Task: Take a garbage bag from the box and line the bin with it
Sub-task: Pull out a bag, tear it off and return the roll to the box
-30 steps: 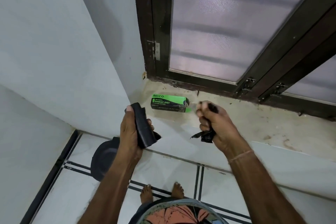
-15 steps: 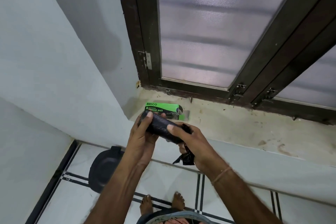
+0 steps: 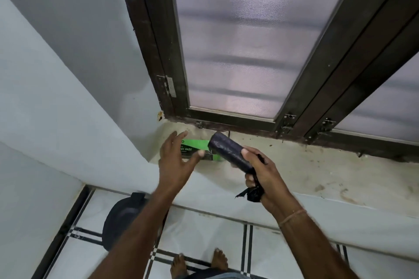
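Note:
A green and black garbage bag box [image 3: 196, 144] lies on the window sill [image 3: 317, 172], partly hidden behind my hands. My left hand [image 3: 175, 161] is open with its fingers spread, right over the box's left end. My right hand [image 3: 260, 176] grips a black roll of garbage bags [image 3: 229, 153], which points up and left over the box's right end. A crumpled black bag [image 3: 252, 193] hangs out below the same fist. The dark bin [image 3: 122, 217] stands on the floor below the sill, partly hidden by my left forearm.
A dark-framed window with frosted panes [image 3: 244, 52] rises behind the sill. A white wall [image 3: 56, 97] closes in on the left. White floor tiles with black lines [image 3: 215, 233] lie below, and my bare feet [image 3: 199, 263] stand on them.
The roll passed from my left hand to my right hand. My left hand let go, opened and moved over the box. The camera has moved closer to the sill.

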The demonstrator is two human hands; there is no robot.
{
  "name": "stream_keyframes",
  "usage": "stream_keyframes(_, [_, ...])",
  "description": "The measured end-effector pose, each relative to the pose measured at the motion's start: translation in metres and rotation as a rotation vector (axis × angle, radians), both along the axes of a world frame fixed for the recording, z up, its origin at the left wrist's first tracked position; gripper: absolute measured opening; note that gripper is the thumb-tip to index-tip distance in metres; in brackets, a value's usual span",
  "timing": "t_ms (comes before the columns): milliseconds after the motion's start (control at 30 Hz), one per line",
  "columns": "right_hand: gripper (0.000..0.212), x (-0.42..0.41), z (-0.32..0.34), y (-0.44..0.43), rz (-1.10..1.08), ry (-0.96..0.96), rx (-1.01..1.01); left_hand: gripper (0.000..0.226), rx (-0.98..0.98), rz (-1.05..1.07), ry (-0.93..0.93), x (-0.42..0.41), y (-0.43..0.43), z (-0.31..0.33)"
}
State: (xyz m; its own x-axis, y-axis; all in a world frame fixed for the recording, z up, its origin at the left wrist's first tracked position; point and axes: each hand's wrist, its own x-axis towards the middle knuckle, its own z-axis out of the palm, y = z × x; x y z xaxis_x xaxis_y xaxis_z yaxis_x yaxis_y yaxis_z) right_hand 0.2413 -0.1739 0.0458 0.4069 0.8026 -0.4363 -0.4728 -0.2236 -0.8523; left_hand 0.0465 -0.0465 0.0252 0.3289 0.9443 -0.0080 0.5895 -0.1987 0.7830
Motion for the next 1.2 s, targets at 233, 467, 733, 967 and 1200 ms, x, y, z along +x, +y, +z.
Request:
stream_keyframes(233, [0.017, 0.018, -0.016, 0.008, 0.005, -0.188, -0.058, 0.074, 0.174, -0.271, 0.552, 0.016, 0.040, -0.035])
stream_keyframes(467, [0.019, 0.032, -0.014, -0.001, 0.248, -0.395, -0.055, 0.060, 0.137, -0.298, 0.344, 0.012, 0.053, -0.023])
stream_keyframes(733, [0.017, 0.045, -0.003, 0.018, 0.309, -0.416, -0.051, 0.065, 0.264, -0.420, 0.387, 0.001, 0.060, -0.008])
stream_keyframes(967, [0.019, 0.034, -0.004, 0.028, 0.176, -0.063, -0.181, 0.061, 0.317, -0.335, 0.342, -0.010, 0.047, -0.003])
stream_keyframes(1200, [0.018, 0.023, 0.000, 0.022, 0.292, -0.288, -0.050, 0.056, 0.255, -0.353, 0.249, -0.023, 0.035, -0.006])
